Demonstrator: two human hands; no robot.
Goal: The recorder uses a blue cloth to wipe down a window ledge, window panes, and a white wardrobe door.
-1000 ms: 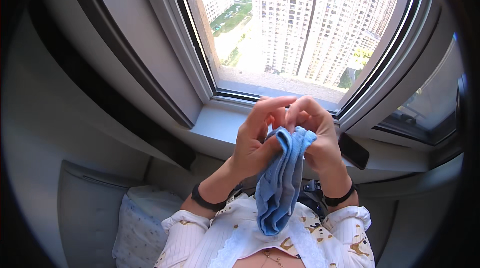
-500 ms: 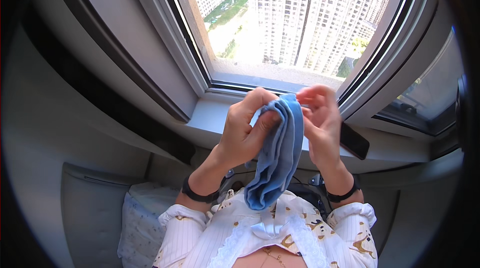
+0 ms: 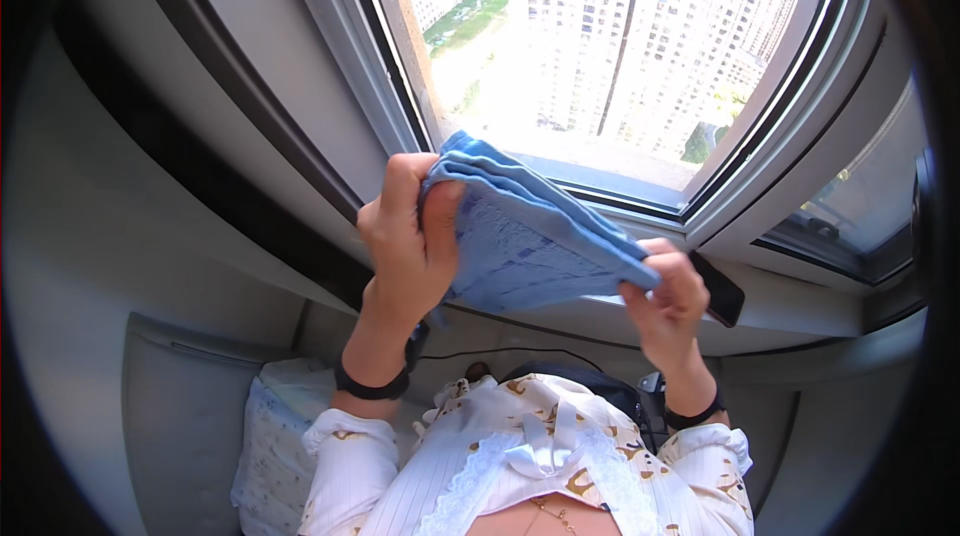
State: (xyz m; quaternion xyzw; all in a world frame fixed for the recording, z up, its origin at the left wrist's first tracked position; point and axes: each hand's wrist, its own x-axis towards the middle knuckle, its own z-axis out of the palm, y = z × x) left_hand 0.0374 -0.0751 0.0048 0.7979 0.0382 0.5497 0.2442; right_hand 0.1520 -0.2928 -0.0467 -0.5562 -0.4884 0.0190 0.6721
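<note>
We have the blue cloth (image 3: 530,236) stretched between our two hands in front of the window (image 3: 620,46), raised above the grey sill (image 3: 790,301) and touching nothing else. Our left hand (image 3: 405,236) is closed on the upper left end, fingers curled over the gathered folds and the thumb pressed against the near face; our right hand (image 3: 665,296) pinches the lower right end between thumb and fingertips, lower down and nearer our body. The cloth is folded in several layers, its edges stacked along the top, and it slopes down from left to right. To handle it well, we judge that both grips should stay firm on all the layers at once, so no single ply slips loose, and that the pull between the hands should be even, keeping the stacked edges aligned. A dark flat device (image 3: 720,288), likely a phone, lies on the sill just behind our right hand, close enough for a swinging corner to knock it. The sloped window frame (image 3: 330,76) stands close behind our left hand and limits room on that side. Below, a pale patterned cushion (image 3: 275,426) sits at the lower left, well clear of the cloth.
</note>
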